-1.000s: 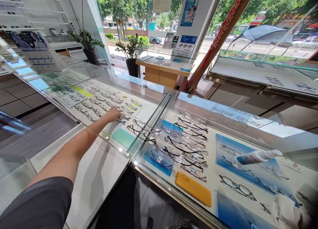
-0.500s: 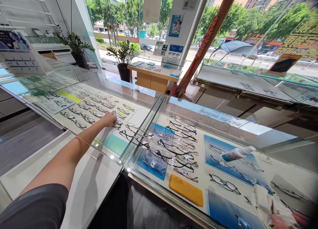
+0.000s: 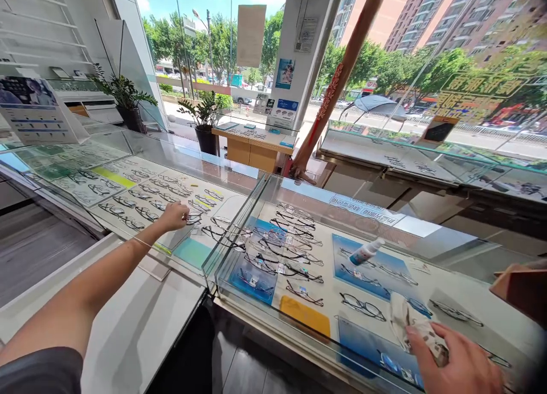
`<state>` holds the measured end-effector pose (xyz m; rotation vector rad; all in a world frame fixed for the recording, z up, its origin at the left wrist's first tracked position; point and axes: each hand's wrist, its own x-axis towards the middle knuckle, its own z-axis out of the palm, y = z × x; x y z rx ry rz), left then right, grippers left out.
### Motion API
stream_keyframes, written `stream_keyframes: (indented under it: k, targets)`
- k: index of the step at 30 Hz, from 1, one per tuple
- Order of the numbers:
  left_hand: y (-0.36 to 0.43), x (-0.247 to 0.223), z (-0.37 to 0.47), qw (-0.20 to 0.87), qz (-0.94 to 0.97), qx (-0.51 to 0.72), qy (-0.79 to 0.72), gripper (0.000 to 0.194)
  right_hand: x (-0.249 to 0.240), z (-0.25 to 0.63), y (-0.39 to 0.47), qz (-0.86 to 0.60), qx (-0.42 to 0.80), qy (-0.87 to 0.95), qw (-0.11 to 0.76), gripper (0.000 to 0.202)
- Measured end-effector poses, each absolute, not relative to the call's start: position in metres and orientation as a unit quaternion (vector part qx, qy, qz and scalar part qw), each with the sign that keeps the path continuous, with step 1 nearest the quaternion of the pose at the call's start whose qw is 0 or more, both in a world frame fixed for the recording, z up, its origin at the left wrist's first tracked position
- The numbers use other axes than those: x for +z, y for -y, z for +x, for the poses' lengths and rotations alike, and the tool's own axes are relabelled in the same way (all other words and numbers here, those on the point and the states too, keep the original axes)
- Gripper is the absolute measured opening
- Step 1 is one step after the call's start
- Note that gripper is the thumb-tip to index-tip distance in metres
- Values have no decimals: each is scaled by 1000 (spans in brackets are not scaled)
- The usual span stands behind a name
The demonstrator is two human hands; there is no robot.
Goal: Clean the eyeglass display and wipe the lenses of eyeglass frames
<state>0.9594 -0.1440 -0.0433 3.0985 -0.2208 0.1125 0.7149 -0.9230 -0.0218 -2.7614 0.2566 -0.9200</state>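
My left hand [image 3: 174,216] is stretched out over the left display case, its fingers pinched at the end of a dark-framed pair of eyeglasses [image 3: 195,218]. Rows of other eyeglasses [image 3: 146,213] lie around it on the white case bottom. At the lower right, my right hand [image 3: 459,362] grips a crumpled pale cloth with brown spots [image 3: 401,320] between thumb and fingers. It is above the glass top of the right case. Near the cloth stands or leans a white spray bottle [image 3: 366,251] with a blue label. Round eyeglasses [image 3: 363,307] lie left of the cloth.
Glass rims [image 3: 233,229] divide the two cases. In the right case are several eyeglasses [image 3: 299,240], blue mats and a flat yellow item [image 3: 305,315]. A brown angular object [image 3: 521,288] sits at the right edge. Beyond are a wooden table [image 3: 252,149], potted plants [image 3: 206,120] and windows.
The view has tilted up and shifted right. My right hand with the cloth has come further into view, over the right case. My left hand stays at the eyeglasses in the left case.
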Motion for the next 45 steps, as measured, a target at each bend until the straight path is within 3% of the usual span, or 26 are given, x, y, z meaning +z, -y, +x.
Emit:
stream_keyframes:
  k: [10,14,19,24,28,37,45]
  targets:
    - [156,6,787,-29,989,-93,111,16,-13,720,900,-934,-337,-80,90,66]
    - [181,36,715,-6,974,-162,159,19,-16,722,898,-934,-333,-82,95,70]
    - [213,89,673,40,958,-162,231,18,-18,725,895,-932,-331,-92,112,75]
    - [246,156,731,68,957,-88,267,13,-18,724,893,-933,-325,-89,123,74]
    - [290,182,819,35,965,7,260,9,-17,722,891,-935,-322,-82,121,72]
    - [375,137,935,-92,963,62,247,8,-18,723,891,-933,-331,-70,122,71]
    - [382,104,964,-97,964,63,238,9,-13,720,885,-930,-339,-69,126,65]
